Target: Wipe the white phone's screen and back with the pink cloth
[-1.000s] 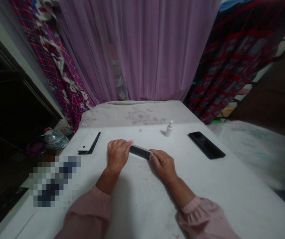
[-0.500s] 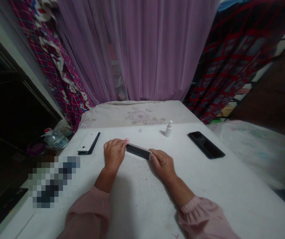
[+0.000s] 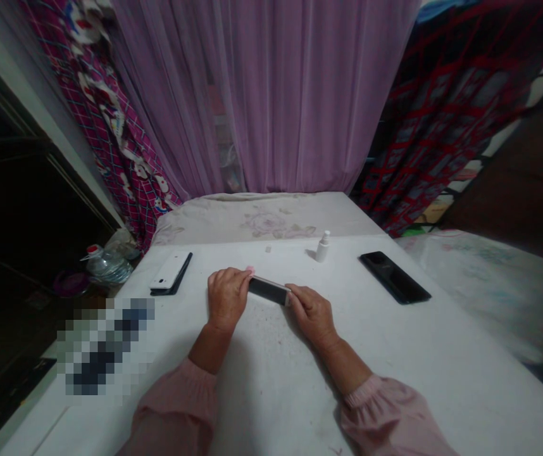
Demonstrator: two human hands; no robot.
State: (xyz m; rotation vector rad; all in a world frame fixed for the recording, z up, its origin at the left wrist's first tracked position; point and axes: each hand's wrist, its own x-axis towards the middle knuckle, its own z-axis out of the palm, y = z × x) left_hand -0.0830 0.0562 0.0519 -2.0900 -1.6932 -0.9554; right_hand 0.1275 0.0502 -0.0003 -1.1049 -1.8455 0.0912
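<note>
A phone (image 3: 269, 291) with a dark face and a pale metallic edge is tilted above the white-covered table, in front of me. At its right end, my right hand (image 3: 310, 313) is closed, thumb and fingers gripping the corner. My left hand (image 3: 226, 297) is closed at the opposite end, with a small pink cloth-like piece (image 3: 250, 271) showing past its fingertips against the phone's upper edge. Most of the pink piece and the phone's left end are hidden by the left fingers.
A small white spray bottle (image 3: 322, 247) stands beyond my right hand. To the right lies a black phone (image 3: 393, 277). A white phone (image 3: 169, 271) rests on a dark one at the left. Nearer, a pixelated patch (image 3: 105, 348) hides something. Purple curtains (image 3: 300, 95) hang behind the table (image 3: 281, 392).
My left hand has slid a little to the right along the phone, with the pink piece moving along. My right hand keeps its grip, nearly still.
</note>
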